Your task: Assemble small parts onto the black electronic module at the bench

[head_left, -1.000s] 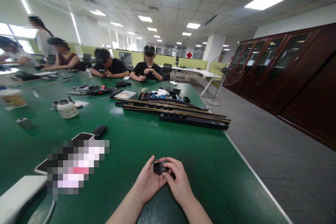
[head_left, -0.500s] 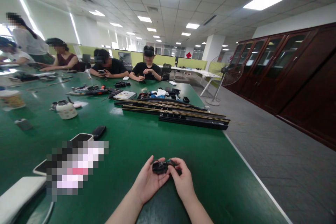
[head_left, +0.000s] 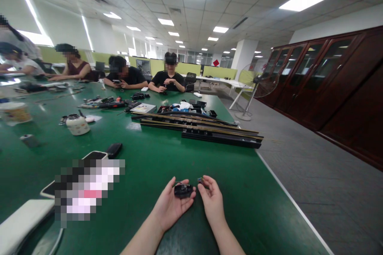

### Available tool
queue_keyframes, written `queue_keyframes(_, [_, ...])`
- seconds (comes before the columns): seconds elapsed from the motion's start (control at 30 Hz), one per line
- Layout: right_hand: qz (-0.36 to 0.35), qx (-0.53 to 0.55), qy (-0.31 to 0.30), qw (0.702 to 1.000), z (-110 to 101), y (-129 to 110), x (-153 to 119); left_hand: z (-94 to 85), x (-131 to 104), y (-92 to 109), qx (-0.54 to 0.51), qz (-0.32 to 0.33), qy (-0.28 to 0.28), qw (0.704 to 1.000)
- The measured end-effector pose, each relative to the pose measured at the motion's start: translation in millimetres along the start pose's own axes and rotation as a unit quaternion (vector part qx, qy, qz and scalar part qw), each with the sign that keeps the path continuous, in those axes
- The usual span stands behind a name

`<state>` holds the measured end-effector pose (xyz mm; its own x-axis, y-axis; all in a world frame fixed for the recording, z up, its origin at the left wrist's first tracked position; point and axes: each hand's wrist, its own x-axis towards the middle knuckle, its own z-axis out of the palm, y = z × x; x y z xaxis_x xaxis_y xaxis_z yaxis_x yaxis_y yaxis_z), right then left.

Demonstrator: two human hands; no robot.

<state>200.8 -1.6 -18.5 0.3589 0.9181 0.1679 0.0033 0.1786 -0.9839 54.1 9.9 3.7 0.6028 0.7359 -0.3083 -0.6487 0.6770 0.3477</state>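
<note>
In the palm of my left hand [head_left: 170,207] rests a small black device [head_left: 183,191], its fingers curled up around the far side and the thumb alongside. The kind of device is too small to tell. A little to the right, my right hand [head_left: 213,199] pinches a tiny dark part with thin coloured wire ends [head_left: 200,181] between thumb and fingertips. A small gap shows between the two hands. Both are over the near part of the green table [head_left: 257,207].
Long black rails [head_left: 221,139] with thin brass-coloured rods lie ahead. To the left are a phone [head_left: 95,157], a black flat case [head_left: 114,150], a white box [head_left: 24,219] and a white jar [head_left: 77,124]. Co-workers sit across the table. A standing fan [head_left: 254,81] is beyond the right edge.
My right hand has moved slightly right, away from the black device, with the tiny wired part in its fingertips. My left hand stays in place.
</note>
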Motion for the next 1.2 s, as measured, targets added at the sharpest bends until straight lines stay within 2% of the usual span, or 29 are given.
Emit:
queue_keyframes(0.67, [-0.001, 0.014, 0.035, 0.999, -1.8, -0.8, 2.1, 1.3, -0.6, 1.1, -0.012, -0.010, 0.007, 1.000])
queue_keyframes(1.2, [0.003, 0.012, 0.018, 1.000, -3.0, -3.6, 2.3, 2.7, -0.4, 0.8, -0.001, -0.006, 0.000, 1.000])
